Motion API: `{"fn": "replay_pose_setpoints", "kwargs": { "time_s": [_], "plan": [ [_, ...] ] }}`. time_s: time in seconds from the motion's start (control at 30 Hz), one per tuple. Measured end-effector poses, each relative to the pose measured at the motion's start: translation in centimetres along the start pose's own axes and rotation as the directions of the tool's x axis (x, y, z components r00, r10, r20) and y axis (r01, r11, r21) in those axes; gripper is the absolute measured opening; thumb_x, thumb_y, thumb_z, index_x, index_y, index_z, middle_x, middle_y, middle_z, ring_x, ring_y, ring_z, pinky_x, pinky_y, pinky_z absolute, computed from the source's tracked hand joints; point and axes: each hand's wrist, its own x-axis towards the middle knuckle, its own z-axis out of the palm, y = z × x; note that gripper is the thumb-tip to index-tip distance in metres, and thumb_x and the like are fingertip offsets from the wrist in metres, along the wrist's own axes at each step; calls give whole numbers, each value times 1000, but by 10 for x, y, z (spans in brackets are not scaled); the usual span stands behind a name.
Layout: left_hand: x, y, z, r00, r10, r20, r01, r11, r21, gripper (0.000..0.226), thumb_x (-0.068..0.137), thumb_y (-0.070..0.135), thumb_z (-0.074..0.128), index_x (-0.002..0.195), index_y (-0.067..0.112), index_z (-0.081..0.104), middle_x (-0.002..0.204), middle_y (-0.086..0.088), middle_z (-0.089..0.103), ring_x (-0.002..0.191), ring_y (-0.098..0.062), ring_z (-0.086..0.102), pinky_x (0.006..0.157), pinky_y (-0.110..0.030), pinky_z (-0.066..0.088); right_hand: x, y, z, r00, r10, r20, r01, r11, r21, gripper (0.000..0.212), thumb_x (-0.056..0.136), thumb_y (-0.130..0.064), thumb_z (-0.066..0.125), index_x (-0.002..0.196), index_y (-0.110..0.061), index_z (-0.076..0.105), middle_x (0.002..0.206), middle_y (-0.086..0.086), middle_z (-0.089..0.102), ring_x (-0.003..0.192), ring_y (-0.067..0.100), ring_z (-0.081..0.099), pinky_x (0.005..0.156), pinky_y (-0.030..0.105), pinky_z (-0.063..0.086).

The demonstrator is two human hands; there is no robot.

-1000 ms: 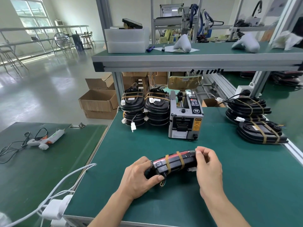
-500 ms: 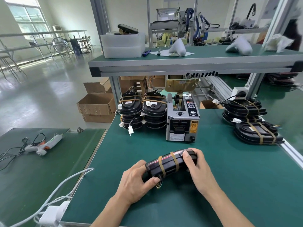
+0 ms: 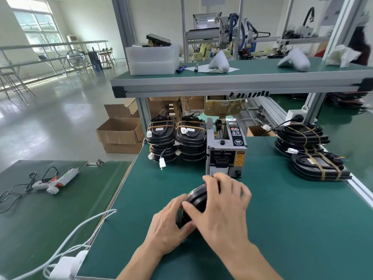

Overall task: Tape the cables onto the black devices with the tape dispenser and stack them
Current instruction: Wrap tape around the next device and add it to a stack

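Black device (image 3: 196, 201) is sitting low on the green bench mat (image 3: 282, 229), just in front of the tape dispenser (image 3: 225, 152), mostly hidden by both hands. Left hand (image 3: 169, 225) is curling around its near-left edge while right hand (image 3: 224, 207) is lying spread over the top, fingers wrapping the far side; no tape strip is showing from here. Risk, as judged: lifting it toward the 2 stacks (image 3: 175, 140) behind may be letting a loose cable slip, or toppling them.
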Motion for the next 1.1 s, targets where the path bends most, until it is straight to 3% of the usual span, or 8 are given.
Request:
{"fn": "replay_pose_setpoints", "kwargs": {
  "time_s": [0.2, 0.33, 0.4, 0.47, 0.63, 0.8, 0.93, 1.1],
  "plan": [
    [0, -2, 4, 1000, -23, 8, 23, 1000, -3, 35, 86, 57, 59, 118, 42, 52, 108, 29, 60, 84, 9, 56, 74, -25, 51, -4, -6, -4, 999, -46, -17, 46, 999, 9, 67, 75, -72, 68, 124, -26, 66, 127, 1, 60, 120, 27, 56, 110, 53, 31],
    [2, -4, 3, 1000, 2, 18, -2, 1000, -6, 47, 88, 70, 59, 119, 33, 57, 105, 20, 66, 94, -4, 61, 83, -33, 53, 15, 23, -18, 992, -4, -123, 43, 948, 315, 41, 92, -64, 55, 119, -37, 68, 124, -18, 60, 123, 4, 54, 108, 39, 34],
    [2, -3, 2, 1000, 12, 21, -12, 1000, -13, 47, 89, 67, 59, 123, 35, 55, 108, 20, 67, 97, -6, 62, 87, -34, 53, 37, 48, -19, 976, 204, -71, -133, 827, 547, 19, 96, -51, 58, 107, -42, 70, 106, -23, 68, 107, -2, 63, 95, 28, 46],
    [1, -2, 2, 999, 27, 19, -26, 999, -29, 46, 90, 65, 61, 125, 36, 55, 110, 19, 67, 97, -6, 63, 87, -35, 54, 61, 66, -9, 900, 411, 148, -400, 641, 654, 14, 96, -36, 61, 95, -40, 74, 86, -20, 74, 84, 2, 70, 86, 29, 54],
    [-1, -1, 1, 999, 45, -5, -45, 997, -65, 48, 88, 67, 68, 121, 33, 61, 105, 17, 68, 93, -9, 66, 83, -36, 56, 91, 89, 38, 743, 533, 406, -654, 444, 613, 24, 95, -16, 65, 77, -26, 77, 70, -5, 76, 61, 14, 69, 83, 42, 61],
    [-1, -2, 3, 999, 38, -14, -39, 998, -57, 51, 84, 67, 71, 123, 35, 61, 104, 17, 69, 91, -6, 65, 83, -35, 56, 108, 81, 55, 744, 545, 386, -634, 394, 665, 21, 95, -15, 63, 84, -28, 76, 85, -6, 78, 58, 12, 74, 79, 35, 59],
    [-2, -2, 3, 998, 52, -24, -53, 998, -43, 49, 83, 66, 72, 125, 45, 57, 105, 22, 66, 92, 2, 63, 83, -27, 54, 117, 72, 64, 699, 604, 383, -665, 353, 658, 20, 94, -9, 59, 102, -7, 77, 85, 8, 75, 56, 14, 74, 70, 35, 57],
    [-1, -2, 3, 999, 49, -21, -50, 998, -36, 45, 83, 68, 70, 121, 47, 58, 103, 25, 63, 89, 3, 60, 81, -26, 54, 120, 66, 69, 642, 687, 341, -693, 329, 641, 17, 91, -7, 58, 86, -5, 74, 71, -2, 73, 48, 9, 70, 56, 25, 45]
  ]
}}
